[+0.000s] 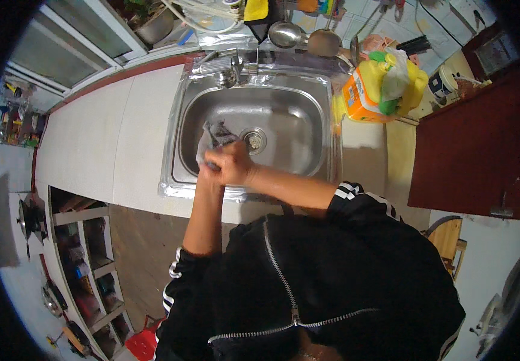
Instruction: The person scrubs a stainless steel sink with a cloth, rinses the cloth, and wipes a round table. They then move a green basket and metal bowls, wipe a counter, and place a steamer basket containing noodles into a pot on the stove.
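Over the left part of a stainless steel sink (pixel 282 122), both hands grip a wet-looking grey cloth (pixel 215 134). My right hand (pixel 233 162) is closed around it, knuckles up. Against it, lower and to the left, my left hand (pixel 210 175) holds the cloth too, its fingers partly hidden by the right hand. The cloth's loose end sticks up beyond the hands, left of the drain strainer (pixel 254 141). A metal faucet (pixel 227 77) stands at the sink's far rim.
A yellow jug with an orange label (pixel 363 94) stands right of the sink. Ladles (pixel 285 35) and a yellow-and-black cloth (pixel 256 12) hang behind it. White countertop (pixel 147 131) lies to the left, with open shelves (pixel 84 261) below. A red stool (pixel 143 344) is at lower left.
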Demonstrator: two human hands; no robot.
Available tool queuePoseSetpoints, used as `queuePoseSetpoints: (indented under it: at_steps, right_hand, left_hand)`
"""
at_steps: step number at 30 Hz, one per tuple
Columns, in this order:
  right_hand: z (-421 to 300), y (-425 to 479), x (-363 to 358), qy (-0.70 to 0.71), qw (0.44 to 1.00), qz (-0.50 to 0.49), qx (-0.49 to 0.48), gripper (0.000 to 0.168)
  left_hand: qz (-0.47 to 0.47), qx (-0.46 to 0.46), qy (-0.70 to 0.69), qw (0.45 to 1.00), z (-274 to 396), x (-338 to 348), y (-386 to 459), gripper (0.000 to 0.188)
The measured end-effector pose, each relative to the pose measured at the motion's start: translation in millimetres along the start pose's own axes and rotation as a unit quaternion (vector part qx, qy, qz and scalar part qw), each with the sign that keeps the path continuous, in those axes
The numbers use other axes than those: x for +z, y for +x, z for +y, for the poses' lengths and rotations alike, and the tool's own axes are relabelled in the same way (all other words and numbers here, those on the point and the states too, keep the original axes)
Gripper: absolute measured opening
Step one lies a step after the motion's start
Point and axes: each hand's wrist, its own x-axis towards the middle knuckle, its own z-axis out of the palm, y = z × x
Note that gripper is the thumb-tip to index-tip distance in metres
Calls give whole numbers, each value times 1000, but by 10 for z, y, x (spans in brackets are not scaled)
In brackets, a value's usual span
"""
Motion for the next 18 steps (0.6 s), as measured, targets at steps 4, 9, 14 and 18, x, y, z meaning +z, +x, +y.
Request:
queuePoseSetpoints:
  at_steps: [4, 9, 14, 18]
  right_hand:
    - [478, 151, -106, -33, 985, 96, 138, 24]
    - [205, -83, -175, 58, 980, -7, 192, 24]
    - [375, -602, -126, 369, 897, -63, 235, 18]
    - [563, -476, -114, 521, 633, 84, 566, 21]
  left_hand:
    - [63, 28, 61, 996, -71, 545, -242, 28]
    - [8, 188, 87, 978, 342, 223, -31, 39]
    - [-47, 224, 9, 974, 500, 512, -235, 46]
    - [-205, 154, -41, 966, 463, 346, -127, 47]
